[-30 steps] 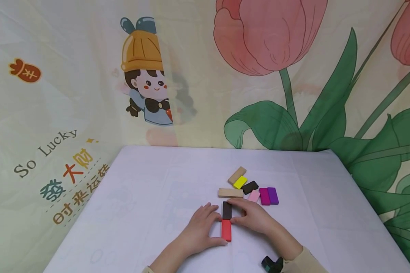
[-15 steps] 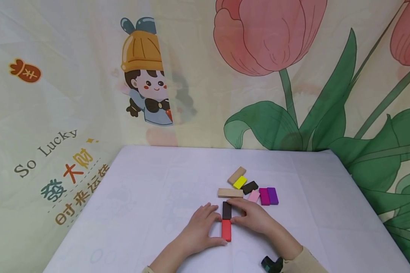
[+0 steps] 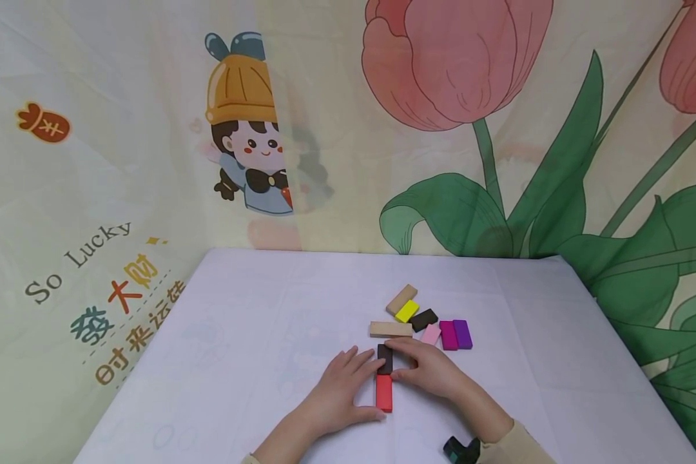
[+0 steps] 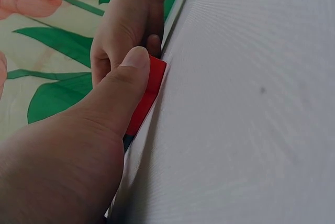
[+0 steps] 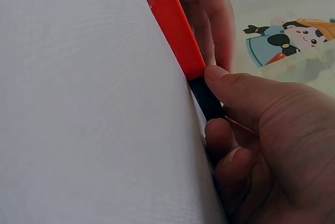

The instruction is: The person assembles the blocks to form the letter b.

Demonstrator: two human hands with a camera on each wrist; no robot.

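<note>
Left hand (image 3: 339, 390) crept forward; both pinch black block (image 3: 385, 358), red block (image 3: 384, 392); right hand (image 3: 426, 369); wrist views show thumbs.

Blocks on the table (image 3: 255, 309), 9 total: 2 plain wood, one long (image 3: 391, 329) and one angled (image 3: 401, 298); 2 black, one by the yellow (image 3: 424, 318) and one btwn the hands (image 3: 385, 358); 1 yellow (image 3: 407, 310); 1 pink (image 3: 430, 334); 1 magenta (image 3: 448, 335); 1 purple (image 3: 463, 334); 1 red (image 3: 384, 393). Hands: 2, left (image 3: 336, 392) and right (image 3: 432, 370). Backdrop: 2 tulip blooms, 1 cartoon figure.
</note>
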